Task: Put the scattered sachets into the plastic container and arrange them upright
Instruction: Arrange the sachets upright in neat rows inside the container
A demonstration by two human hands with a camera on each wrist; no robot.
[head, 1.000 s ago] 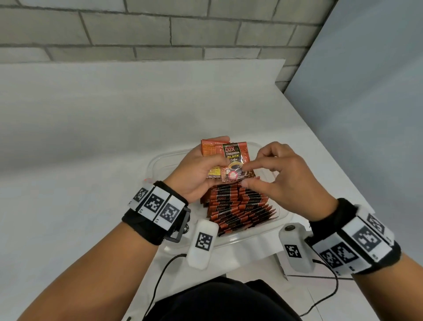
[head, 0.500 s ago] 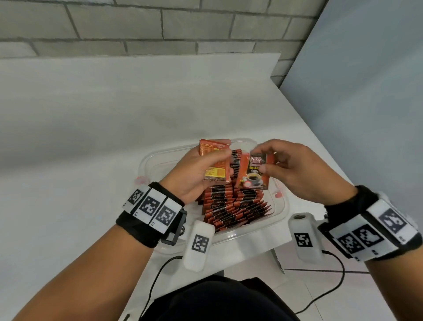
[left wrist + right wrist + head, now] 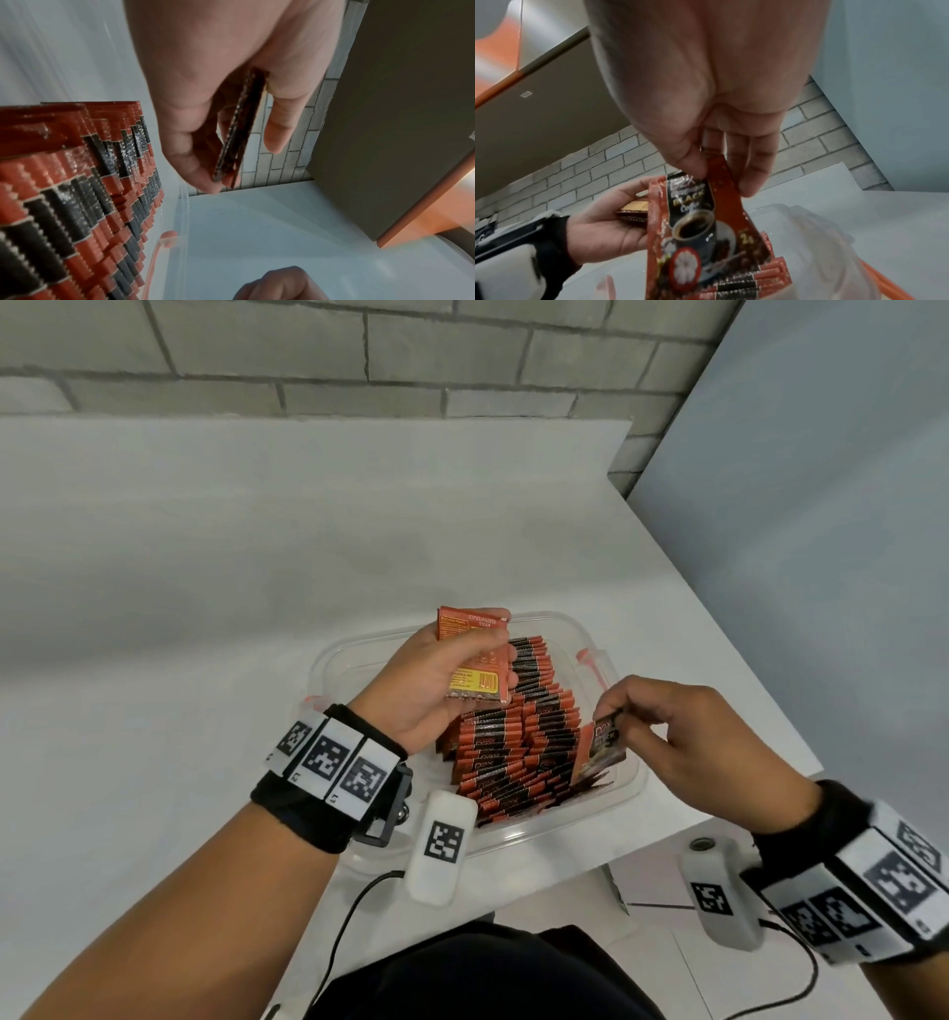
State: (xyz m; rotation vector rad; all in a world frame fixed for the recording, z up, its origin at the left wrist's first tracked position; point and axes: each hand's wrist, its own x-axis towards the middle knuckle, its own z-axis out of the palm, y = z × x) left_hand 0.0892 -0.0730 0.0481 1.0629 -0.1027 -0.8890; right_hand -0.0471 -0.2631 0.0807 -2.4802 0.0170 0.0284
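Note:
A clear plastic container sits on the white table, packed with rows of upright orange-and-black coffee sachets. My left hand holds a small stack of sachets above the container's far left part; the stack shows edge-on in the left wrist view. My right hand pinches one sachet by its top edge, hanging upright over the right end of the rows. Its printed front with a coffee cup faces the right wrist camera.
The white table stretches left and back to a grey brick wall. A pale blue panel stands on the right. The table's front edge lies just below the container, with floor tiles beyond. Cables hang from both wrist cameras.
My right hand drew one sachet off the stack in my left hand and carried it right and down to the container's right side. The left hand kept the stack raised.

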